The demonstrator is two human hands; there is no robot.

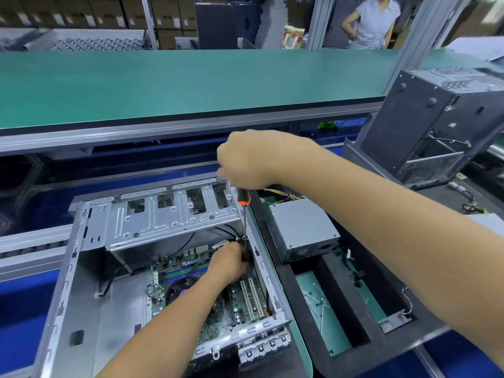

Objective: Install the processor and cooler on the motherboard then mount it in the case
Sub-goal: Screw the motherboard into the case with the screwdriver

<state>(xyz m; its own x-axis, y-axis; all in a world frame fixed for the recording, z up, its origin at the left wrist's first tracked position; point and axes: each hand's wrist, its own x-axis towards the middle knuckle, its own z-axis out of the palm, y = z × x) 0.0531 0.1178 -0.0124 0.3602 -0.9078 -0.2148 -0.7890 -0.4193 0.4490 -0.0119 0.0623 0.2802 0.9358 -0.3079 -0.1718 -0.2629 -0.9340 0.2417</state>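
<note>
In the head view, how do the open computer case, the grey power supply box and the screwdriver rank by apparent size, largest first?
1. Open computer case
2. Power supply box
3. Screwdriver, its handle top hidden in the right hand, so its full length is unsure.

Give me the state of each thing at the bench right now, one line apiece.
right hand: gripping the screwdriver handle from above.
left hand: inside the case, fingers at the shaft's lower end.
screwdriver: upright, tip down near the board's far right edge.
motherboard: lying flat in the case.
case: on its side, open side up.
power supply: loose, outside the case to its right.
second case: standing tilted at far right.
</note>
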